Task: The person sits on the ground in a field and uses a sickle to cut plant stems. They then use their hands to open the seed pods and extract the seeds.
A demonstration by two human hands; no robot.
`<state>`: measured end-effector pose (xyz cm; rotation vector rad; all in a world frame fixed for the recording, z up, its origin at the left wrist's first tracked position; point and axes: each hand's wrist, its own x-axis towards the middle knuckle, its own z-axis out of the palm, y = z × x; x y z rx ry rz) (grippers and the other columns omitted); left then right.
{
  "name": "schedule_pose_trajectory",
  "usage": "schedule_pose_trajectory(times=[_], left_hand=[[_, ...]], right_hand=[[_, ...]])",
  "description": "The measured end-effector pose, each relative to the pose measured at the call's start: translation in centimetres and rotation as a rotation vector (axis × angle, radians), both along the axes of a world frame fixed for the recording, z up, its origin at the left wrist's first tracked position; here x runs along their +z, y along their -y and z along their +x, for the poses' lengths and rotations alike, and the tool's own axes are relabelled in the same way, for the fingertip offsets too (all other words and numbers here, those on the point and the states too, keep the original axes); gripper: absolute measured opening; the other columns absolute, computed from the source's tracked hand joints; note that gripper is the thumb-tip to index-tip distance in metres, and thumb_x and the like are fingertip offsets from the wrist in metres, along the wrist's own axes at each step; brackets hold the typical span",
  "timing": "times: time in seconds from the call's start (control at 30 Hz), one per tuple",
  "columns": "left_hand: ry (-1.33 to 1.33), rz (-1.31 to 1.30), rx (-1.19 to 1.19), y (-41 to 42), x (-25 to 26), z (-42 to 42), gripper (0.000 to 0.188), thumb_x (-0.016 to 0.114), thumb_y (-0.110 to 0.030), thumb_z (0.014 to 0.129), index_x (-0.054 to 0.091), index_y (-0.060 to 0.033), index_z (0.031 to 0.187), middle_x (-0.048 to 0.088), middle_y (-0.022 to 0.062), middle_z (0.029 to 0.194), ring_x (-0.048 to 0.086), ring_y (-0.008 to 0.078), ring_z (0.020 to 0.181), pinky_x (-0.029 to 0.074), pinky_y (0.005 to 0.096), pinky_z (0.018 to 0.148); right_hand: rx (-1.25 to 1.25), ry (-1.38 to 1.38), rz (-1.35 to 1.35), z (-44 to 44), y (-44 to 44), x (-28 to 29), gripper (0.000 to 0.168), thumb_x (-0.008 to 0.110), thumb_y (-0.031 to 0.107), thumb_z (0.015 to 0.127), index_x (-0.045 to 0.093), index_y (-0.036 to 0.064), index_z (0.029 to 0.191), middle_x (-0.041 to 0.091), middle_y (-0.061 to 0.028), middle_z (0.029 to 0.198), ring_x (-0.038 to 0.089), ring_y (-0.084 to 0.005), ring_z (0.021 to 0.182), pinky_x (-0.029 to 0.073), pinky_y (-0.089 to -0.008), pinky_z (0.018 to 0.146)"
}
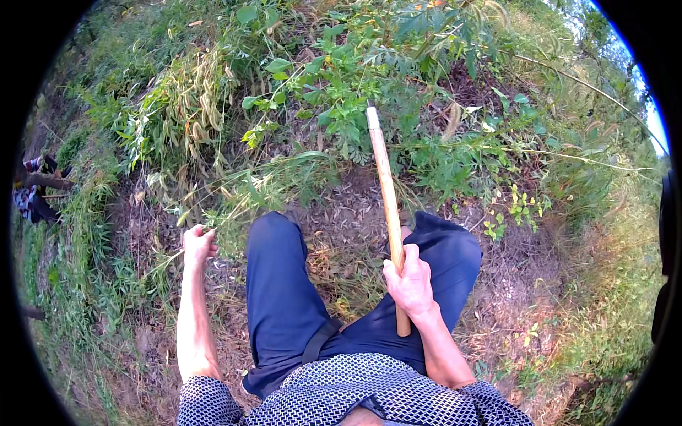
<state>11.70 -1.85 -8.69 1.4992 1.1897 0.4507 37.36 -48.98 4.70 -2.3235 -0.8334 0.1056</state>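
Observation:
My right hand (409, 279) grips a wooden tool handle (388, 186) near its lower end, above my right thigh. The handle points away from me, up to a pale metal socket (373, 118); the tool's head is hidden among green leaves. Out to the left, my left hand (199, 245) is closed around thin green weed stems (213, 218), whose tops spread forward and to the right. Both my knees are bent, in dark blue trousers, with dry leaf litter (351, 210) just beyond them.
Leafy weeds (341, 101) and seeding grass (197, 101) stand thick ahead. Long thin stems (581, 157) reach across on the right. At the far left edge another person (34, 202) is partly in view, beside a tree trunk or branch (48, 181).

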Motion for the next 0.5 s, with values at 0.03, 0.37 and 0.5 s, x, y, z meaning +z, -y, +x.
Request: schedule_pose_trajectory(times=[0.03,0.37,0.5], left_hand=[[-0.021,0.026,0.002,-0.4,-0.4,0.0,0.009,0.072,-0.011,0.095,0.067,-0.0042,0.091,0.065,0.0016,0.073,0.063,0.0117,0.051,0.049,0.0273,0.041],[-0.208,-0.026,0.139,-2.5,-7.6,0.1,0.016,0.073,-0.011,0.095,0.062,-0.0045,0.084,0.057,0.0023,0.062,0.051,0.0123,0.045,0.039,0.0305,0.038],[-0.246,-0.047,0.194,-2.9,-10.3,0.4,0.013,0.072,-0.010,0.093,0.064,-0.0013,0.089,0.059,0.0042,0.063,0.052,0.0147,0.046,0.040,0.0343,0.040]], right_hand=[[-0.007,-0.202,0.072,0.7,-0.5,-0.2,0.032,0.072,0.015,0.094,0.049,0.000,0.109,0.070,-0.0108,0.076,0.068,-0.0173,0.060,0.054,-0.0397,0.053],[0.049,-0.863,-0.075,9.7,-10.0,-6.6,0.036,0.067,0.037,0.104,0.056,0.003,0.098,0.055,-0.0006,0.066,0.054,-0.0121,0.048,0.046,-0.0306,0.046],[-0.089,-1.274,0.282,12.3,-10.4,-6.3,0.031,0.066,0.033,0.105,0.059,0.005,0.093,0.057,-0.0015,0.066,0.054,-0.0120,0.049,0.044,-0.0295,0.044]])
